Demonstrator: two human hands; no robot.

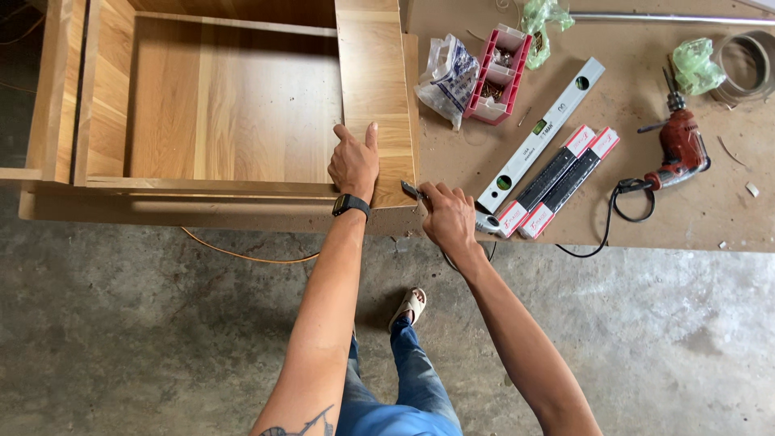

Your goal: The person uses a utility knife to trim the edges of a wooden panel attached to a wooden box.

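We look straight down on a wooden cabinet lying open-face-up across the tabletop.

Left hand: laid flat on the cabinet's right side panel, thumb and fingers closed alongside one another, palm pressing down. It grips nothing; a dark watch sits on the wrist.

Right hand: curled shut around a small dark tool, only the tip showing past the fingers. We cannot tell what kind of tool it is. The tip touches or sits just at the panel's near right corner.

Key relation: the panel's long axis runs away from us, near edge to far edge. The tool lies just right of the left hand and points left, in toward the panel corner, so it meets the panel crosswise to that axis. The right hand is the one on the tool; the left is the nearer to the panel's middle.

To the right on the tabletop: a spirit level lying diagonally, two long dark boxes beside it, a red parts bin, a plastic bag, and a red drill well apart from both hands.
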